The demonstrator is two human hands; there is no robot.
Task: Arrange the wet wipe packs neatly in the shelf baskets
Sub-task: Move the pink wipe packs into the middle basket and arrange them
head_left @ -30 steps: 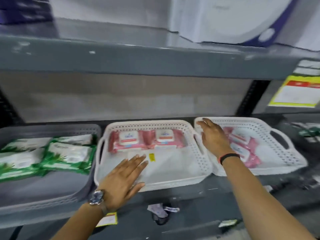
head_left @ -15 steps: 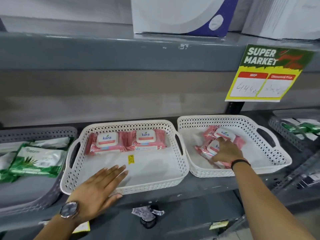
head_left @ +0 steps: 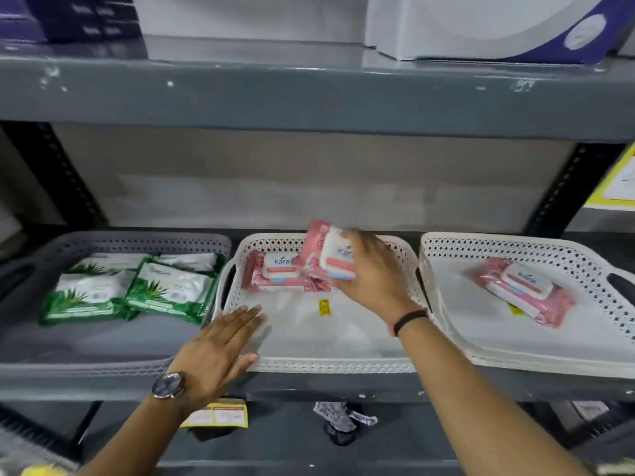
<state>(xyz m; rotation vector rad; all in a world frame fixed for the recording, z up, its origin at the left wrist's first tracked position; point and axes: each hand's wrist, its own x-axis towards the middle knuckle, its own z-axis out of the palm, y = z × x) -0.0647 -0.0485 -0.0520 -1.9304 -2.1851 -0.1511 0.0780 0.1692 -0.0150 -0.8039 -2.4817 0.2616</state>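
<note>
The right hand (head_left: pixel 372 280) has left the right basket (head_left: pixel 536 359) and now holds a pink pack (head_left: pixel 326 250), fingers clamped on it, over the back of the middle basket (head_left: pixel 330 364). The left hand (head_left: pixel 220 348), fingers spread, rests on that basket's front left corner.

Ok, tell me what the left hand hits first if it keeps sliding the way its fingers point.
Probably the pink pack lying at the back of the middle basket; the left hand points there across bare floor, though depth is unclear.
</note>
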